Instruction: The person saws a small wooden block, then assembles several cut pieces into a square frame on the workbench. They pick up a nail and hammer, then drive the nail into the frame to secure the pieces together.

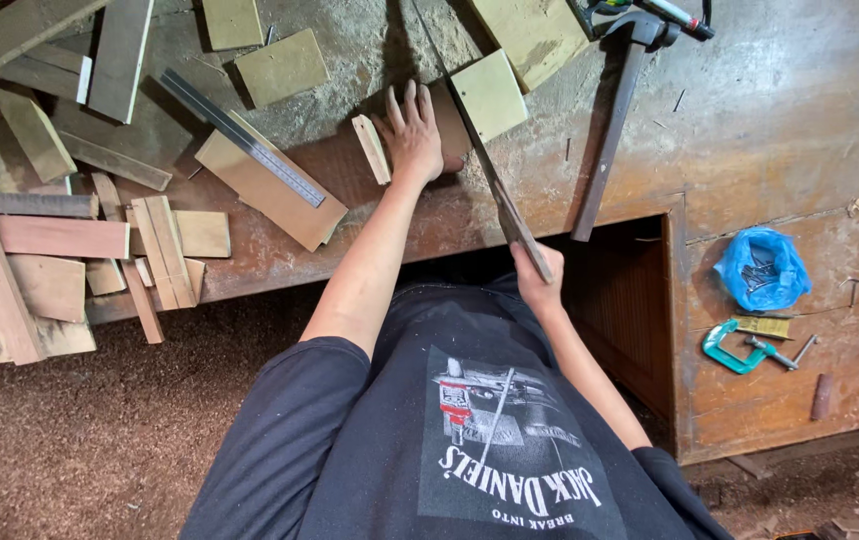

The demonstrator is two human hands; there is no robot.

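Two hands work at one reddish-brown wooden board [349,165] that lies flat on the rusty workbench [749,130]. The left hand [412,135] rests on the far end of the board, palm down and fingers spread, pressing it to the bench. The right hand [537,280] is closed around the handle of a handsaw [489,175], near the body at the bench edge. The saw blade runs away from the person, slanting up and to the left, and passes just beside the left hand on its right side. So the left hand is the nearer one to the board, and the saw's long axis crosses the board's end. A metal ruler [241,138] lies to the left, on a pale plywood piece [279,205].
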